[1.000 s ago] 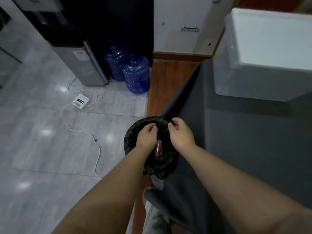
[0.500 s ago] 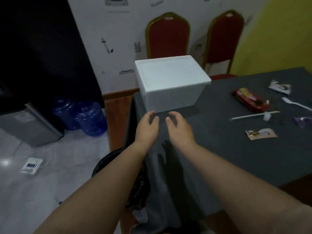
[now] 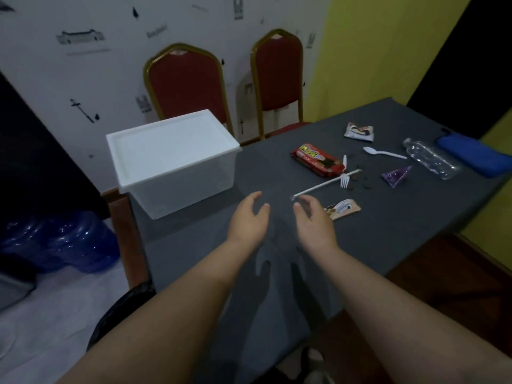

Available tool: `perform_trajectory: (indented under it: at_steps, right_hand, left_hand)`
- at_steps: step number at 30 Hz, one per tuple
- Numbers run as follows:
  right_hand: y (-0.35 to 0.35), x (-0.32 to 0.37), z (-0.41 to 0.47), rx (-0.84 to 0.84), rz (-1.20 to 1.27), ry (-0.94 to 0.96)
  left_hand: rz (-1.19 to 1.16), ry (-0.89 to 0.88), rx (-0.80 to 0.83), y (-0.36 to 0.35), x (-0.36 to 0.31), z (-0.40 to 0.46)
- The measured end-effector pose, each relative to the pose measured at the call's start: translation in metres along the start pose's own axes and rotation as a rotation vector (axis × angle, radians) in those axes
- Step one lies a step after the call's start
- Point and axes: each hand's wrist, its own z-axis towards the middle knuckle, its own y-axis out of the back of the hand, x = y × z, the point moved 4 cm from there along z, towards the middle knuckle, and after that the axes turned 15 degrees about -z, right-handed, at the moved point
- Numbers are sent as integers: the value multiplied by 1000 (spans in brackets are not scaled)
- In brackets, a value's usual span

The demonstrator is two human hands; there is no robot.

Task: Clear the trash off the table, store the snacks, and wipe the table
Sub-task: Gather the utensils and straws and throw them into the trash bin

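Observation:
Both hands hover empty over the grey-clothed table (image 3: 388, 234). My left hand (image 3: 248, 218) and my right hand (image 3: 314, 220) have relaxed, spread fingers. Just right of my right hand lies a brown snack wrapper (image 3: 343, 208). A white straw (image 3: 327, 186), a white fork (image 3: 344, 176) and dark crumbs (image 3: 363, 182) lie beyond it. Farther back are a red snack pack (image 3: 317, 159), a white-and-dark packet (image 3: 359, 131), a white spoon (image 3: 383, 153), a purple triangular packet (image 3: 396, 176), a clear plastic bottle (image 3: 430, 160) and a blue cloth (image 3: 473, 155).
A white lidded storage box (image 3: 174, 162) stands on the table's left end. A black-bagged trash bin (image 3: 122, 317) sits on the floor at the lower left, beside blue water jugs (image 3: 69, 242). Two red chairs (image 3: 188, 84) stand against the wall behind.
My hands let go of the trash bag and rose from the bin to above the table. The view swung up and right, bringing the littered tabletop into sight.

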Motion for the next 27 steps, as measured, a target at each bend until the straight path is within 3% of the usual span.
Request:
perform_trajectory:
  at_steps: [12,22,27]
  right_hand:
    - [101,-123,120,85,-116,-68]
    - [95,-132,153,128,-114,-67]
    - [105,-130,169,80,-105,-66]
  left_hand:
    - [9,116,-62,-167,-4,35]
    - [92,147,-70,-184,-1,68]
    - [168,142,25,-187,-2,90]
